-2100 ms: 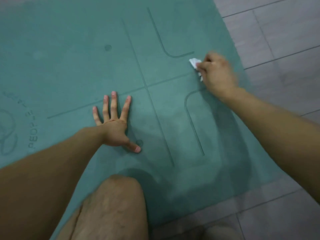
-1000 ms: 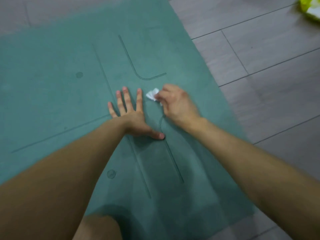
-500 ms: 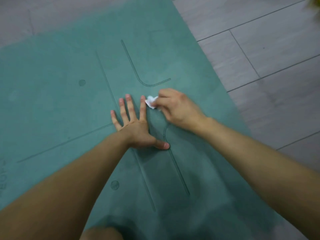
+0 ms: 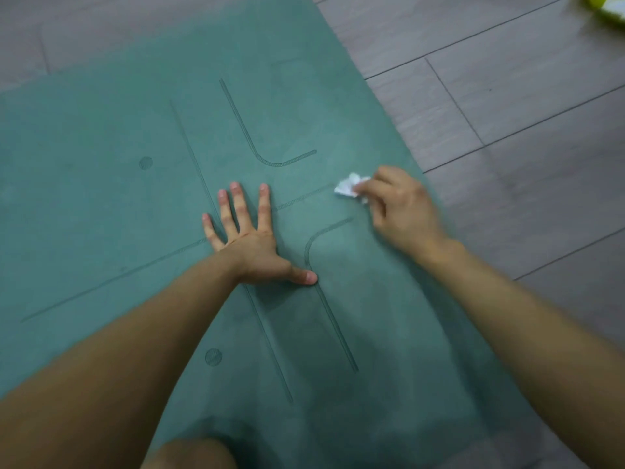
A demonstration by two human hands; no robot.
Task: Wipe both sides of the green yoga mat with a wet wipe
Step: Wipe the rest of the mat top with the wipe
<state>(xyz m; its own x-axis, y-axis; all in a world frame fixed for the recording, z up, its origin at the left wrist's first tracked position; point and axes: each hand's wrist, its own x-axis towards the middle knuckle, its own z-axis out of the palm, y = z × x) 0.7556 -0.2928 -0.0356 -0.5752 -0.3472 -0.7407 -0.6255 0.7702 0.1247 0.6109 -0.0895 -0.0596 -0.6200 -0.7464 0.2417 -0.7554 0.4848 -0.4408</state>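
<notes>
head view looks down on the green yoga mat [image 4: 118, 214], which lies flat on a grey plank floor [image 4: 507, 113] and fills most of the picture, its right edge running slantwise from the top to the lower right. the left hand [image 4: 250, 245] rests palm down near the middle of the mat, fingers straight and spread, thumb out to the side beside a curved line printed on the mat. the right hand [image 4: 402, 211] is further right, close to the mat's edge, its fingers curled round a crumpled white wet wipe [image 4: 348, 188] that pokes out past the fingertips, down against the mat. this hand looks a bit blurred. bare mat shows between the two hands. a bare knee [image 4: 192, 455] shows at the bottom edge. up in the far right corner a yellow-green thing [image 4: 605, 8] lies on the floor, cut off by the frame.
</notes>
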